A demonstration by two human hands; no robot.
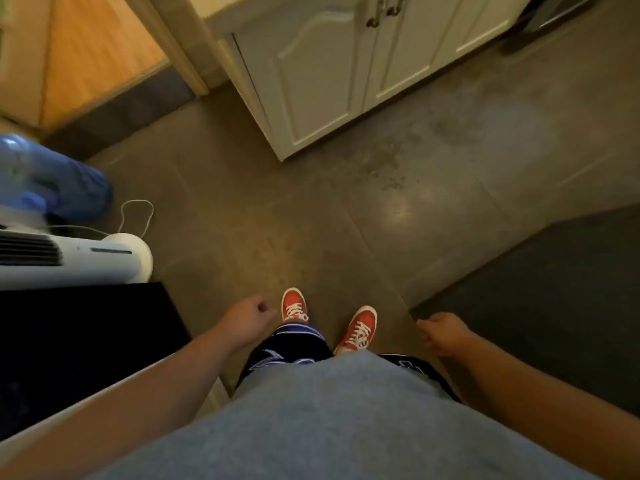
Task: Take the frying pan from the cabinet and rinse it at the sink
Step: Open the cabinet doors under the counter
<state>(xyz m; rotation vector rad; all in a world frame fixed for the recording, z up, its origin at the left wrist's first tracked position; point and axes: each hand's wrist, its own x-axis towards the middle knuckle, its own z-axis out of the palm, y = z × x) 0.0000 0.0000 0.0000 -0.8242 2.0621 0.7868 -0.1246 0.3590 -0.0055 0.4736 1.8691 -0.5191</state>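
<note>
A grey shirt (311,420) fills the bottom of the view, with dark patterned shorts (287,348) seen just beyond it. The left hand (247,318) is held low at the side, its fingers loosely curled and nothing gripped. The right hand (441,332) is likewise held low on the other side, loosely curled and empty. Between the hands, two red sneakers (358,329) with white laces are planted on the grey tiled floor (277,220). A dark mat (554,289) is laid on the floor to the right. To the left, a white appliance (69,258) with a trailing white cord (138,216) is seen, and a blue water jug (52,178) is set just behind it. Farther off, the white cabinet (329,74) is shown with its doors shut and metal handles (384,10) at the top. The frying pan is not seen anywhere; whether it is kept behind those doors cannot be told.
</note>
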